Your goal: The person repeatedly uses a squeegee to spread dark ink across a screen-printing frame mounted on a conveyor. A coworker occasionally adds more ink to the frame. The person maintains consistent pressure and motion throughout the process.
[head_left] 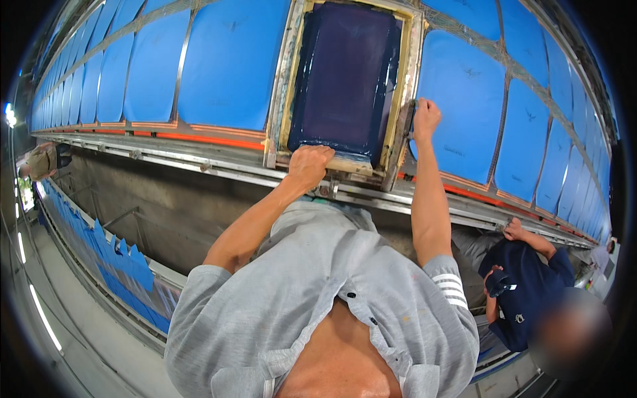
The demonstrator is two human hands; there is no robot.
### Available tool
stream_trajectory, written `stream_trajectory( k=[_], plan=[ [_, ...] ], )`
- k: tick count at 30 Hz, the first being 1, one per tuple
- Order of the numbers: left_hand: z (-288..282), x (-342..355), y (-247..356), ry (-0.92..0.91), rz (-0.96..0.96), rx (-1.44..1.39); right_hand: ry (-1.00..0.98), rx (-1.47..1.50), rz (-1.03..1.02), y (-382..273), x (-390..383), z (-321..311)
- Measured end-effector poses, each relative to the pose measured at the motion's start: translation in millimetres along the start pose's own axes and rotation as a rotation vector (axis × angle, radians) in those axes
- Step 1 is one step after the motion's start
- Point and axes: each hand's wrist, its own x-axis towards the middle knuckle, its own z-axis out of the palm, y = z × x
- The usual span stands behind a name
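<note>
In front of me a screen printing frame (282, 86) lies over the long table, its pale rails smeared with ink. Dark purple-blue ink covers its mesh (348, 73), wet and shiny along the edges. My left hand (309, 166) is closed over the near rail, left of its middle; the fingertips are partly hidden. At the frame's right side my right hand (426, 119) makes a fist against a narrow dark piece (411, 118) by the rail. What that fist holds is hidden.
Blue sheets (229, 66) line the table on both sides of the frame. A metal rail (371, 196) runs along the near edge. Behind on the left hang blue pieces (133, 265). A person in dark clothes (531, 278) stands at the right; another (43, 161) is far left.
</note>
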Motion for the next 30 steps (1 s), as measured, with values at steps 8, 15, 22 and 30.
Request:
stream_trajectory(
  k=[8,15,22,30],
  plan=[
    [-28,141,-52,0.181,0.105,0.062,0.160,-0.225,-0.134,-45,-4,3],
    [-64,322,-112,0.038,-0.004,0.183,-0.033,-0.177,-0.631,-159,101,49],
    [-113,423,-135,-0.114,-0.023,0.204,-0.799,-0.615,-0.752,-256,198,105],
    [-83,353,-128,-0.022,0.020,0.228,-0.719,-0.795,-0.698,-203,141,124]
  ],
)
